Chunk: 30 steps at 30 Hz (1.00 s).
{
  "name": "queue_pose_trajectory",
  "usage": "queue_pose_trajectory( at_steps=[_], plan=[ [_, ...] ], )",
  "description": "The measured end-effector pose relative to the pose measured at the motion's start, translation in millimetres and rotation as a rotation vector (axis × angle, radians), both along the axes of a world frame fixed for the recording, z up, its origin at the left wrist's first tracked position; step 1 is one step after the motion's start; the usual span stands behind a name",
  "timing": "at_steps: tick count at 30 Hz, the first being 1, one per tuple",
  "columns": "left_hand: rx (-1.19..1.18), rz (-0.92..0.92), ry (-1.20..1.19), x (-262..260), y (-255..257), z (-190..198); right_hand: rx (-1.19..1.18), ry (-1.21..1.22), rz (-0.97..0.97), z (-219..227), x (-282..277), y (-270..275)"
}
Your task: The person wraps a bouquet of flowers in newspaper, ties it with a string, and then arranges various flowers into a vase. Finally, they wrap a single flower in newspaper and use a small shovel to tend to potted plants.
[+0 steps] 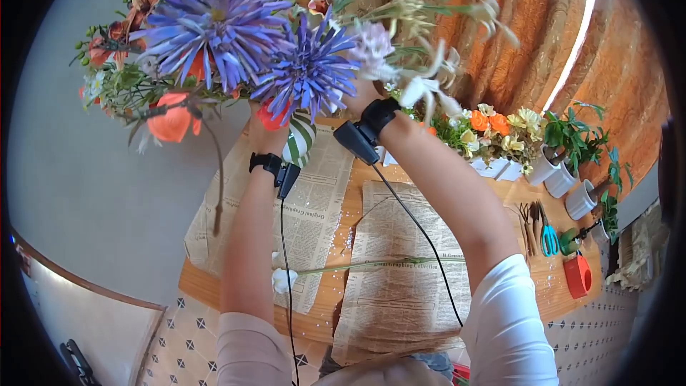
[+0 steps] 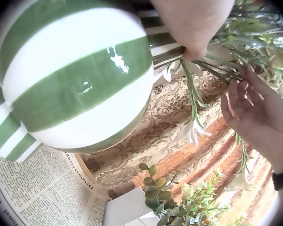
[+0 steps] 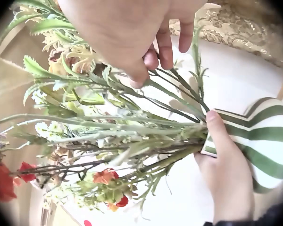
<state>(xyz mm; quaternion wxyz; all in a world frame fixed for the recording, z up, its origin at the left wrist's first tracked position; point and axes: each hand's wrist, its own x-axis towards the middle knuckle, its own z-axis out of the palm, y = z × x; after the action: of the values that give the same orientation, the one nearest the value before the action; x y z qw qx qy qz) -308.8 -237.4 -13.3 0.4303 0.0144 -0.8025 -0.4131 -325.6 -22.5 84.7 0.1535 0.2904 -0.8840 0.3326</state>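
A green-and-white striped vase [image 2: 80, 70] with a round belly and narrow neck holds a large bunch of artificial flowers. My left hand [image 3: 228, 174] grips its neck, thumb at the mouth where the stems come out. Over the stems, my right hand [image 3: 122, 33] pinches a green flower stem [image 3: 174, 96] between thumb and fingertips, the other fingers loosely bent. Purple spiky blooms [image 1: 307, 68] and a coral flower [image 1: 171, 118] hide much of both hands in the head view. White lilies [image 2: 191, 132] hang by the vase neck in the left wrist view.
Newspaper sheets [image 1: 400, 300] cover part of the wooden table, with a white flower [image 1: 284, 281] lying across them. Along the right stand a white planter of flowers [image 1: 493, 168], potted plants [image 1: 559, 180], teal-handled scissors [image 1: 549, 241] and a red tape dispenser [image 1: 577, 276]. Patterned curtains [image 1: 514, 36] hang behind.
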Motion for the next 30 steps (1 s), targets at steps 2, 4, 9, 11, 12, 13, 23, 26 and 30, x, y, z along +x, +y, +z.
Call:
queue_pose_trajectory(
  at_steps=[2,4,9,11,12,13,23,26,30],
  plan=[
    [-0.104,-0.043,-0.079,-5,-10,-6,0.021,-0.075,-0.044,-11,-6,-13],
    [-0.064,-0.058,-0.028,-9,-10,-11,-0.201,-0.104,-0.003,-46,-38,-15],
    [-0.119,-0.005,-0.001,-15,-17,-19,-0.708,0.010,0.376,-77,-61,-21],
    [-0.096,0.010,0.001,0,-5,-4,-0.917,-0.022,0.483,-107,-97,-30],
    [-0.097,-0.020,0.020,7,0,6,-0.883,0.009,0.482,-113,-91,-25],
    [-0.068,-0.053,-0.030,14,4,15,-0.886,0.026,0.448,-117,-88,-24],
    [0.059,-0.029,-0.453,21,7,31,-0.424,-0.081,0.036,-46,-20,-6],
    [0.029,-0.020,-0.270,17,5,24,-0.925,-0.197,0.385,-33,-32,-11],
    [-0.063,-0.010,-0.116,10,-1,17,-1.342,-0.426,0.778,-23,-27,-15]
  ],
)
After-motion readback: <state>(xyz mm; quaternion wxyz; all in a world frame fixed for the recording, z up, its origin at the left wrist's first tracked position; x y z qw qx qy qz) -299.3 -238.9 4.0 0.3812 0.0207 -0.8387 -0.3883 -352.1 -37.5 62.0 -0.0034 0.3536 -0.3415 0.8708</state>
